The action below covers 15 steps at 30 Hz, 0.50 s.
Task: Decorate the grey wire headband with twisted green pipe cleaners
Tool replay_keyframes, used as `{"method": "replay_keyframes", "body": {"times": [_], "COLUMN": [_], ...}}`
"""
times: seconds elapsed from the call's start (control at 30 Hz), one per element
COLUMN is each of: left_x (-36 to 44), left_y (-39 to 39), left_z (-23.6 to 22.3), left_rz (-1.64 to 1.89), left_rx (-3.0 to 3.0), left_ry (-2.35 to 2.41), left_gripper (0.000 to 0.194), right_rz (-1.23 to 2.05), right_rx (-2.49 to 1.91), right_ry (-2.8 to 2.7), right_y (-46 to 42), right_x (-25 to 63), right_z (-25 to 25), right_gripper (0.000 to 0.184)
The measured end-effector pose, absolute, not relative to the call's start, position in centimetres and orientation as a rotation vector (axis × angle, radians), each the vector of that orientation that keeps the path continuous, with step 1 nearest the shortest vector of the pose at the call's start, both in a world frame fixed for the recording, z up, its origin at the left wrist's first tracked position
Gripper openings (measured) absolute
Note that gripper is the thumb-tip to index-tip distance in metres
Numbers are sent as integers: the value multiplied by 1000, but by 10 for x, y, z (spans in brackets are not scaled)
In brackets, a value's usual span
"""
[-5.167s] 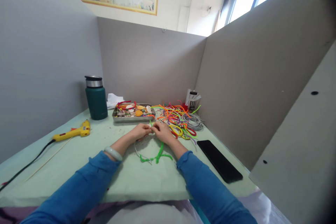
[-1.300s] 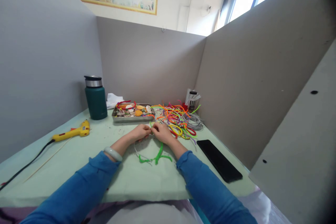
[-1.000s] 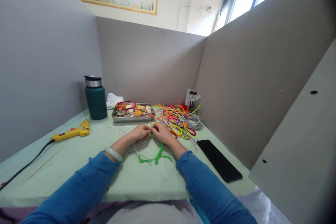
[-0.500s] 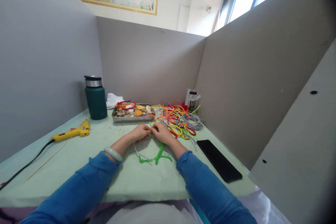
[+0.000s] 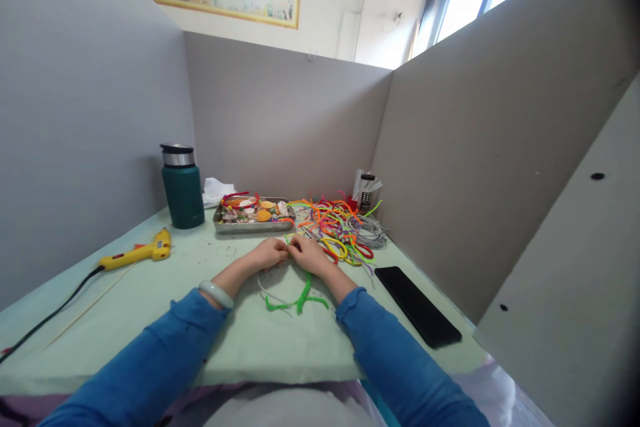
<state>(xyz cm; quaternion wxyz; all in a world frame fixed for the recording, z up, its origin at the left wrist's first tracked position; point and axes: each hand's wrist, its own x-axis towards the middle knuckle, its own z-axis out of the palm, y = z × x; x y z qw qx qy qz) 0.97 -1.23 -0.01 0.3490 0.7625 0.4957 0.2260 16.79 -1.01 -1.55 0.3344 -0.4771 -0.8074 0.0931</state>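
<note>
A thin pale wire hoop [image 5: 273,295] with fuzzy green pipe cleaners [image 5: 303,299] wound on its near and right side lies low over the table. Its far side runs up into my fingers. My left hand [image 5: 270,253], a pale bangle at its wrist, is closed in a pinch on the hoop's far side. Fingertip to fingertip with it, my right hand [image 5: 306,253] pinches the same part. A short light-green end sticks up just beyond the fingertips. What exactly lies between the fingers is hidden.
A metal tray [image 5: 254,229] of shells and a heap of coloured pipe cleaners [image 5: 335,220] lie beyond my hands, with coiled grey wire [image 5: 370,232]. To the left are a green bottle [image 5: 183,193], a yellow glue gun [image 5: 135,255] and a thin stick [image 5: 90,303]. A black phone [image 5: 417,307] lies right.
The hoop's near side with its green pipe cleaners has shifted very slightly to the right. Both hands keep their pinch in nearly the same place.
</note>
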Motion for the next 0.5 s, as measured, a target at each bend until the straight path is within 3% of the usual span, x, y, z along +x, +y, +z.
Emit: {"method": "replay_keyframes", "body": {"times": [0.5], "left_x": [8], "left_y": [-12], "left_z": [0], "left_rz": [630], "left_rx": [1884], "left_ry": [1234], "left_gripper": [18], "right_rz": [210], "right_rx": [-1190], "right_ry": [-2083], "right_y": [-9], "right_x": [168], "right_z": [-16], "right_gripper": [13]}}
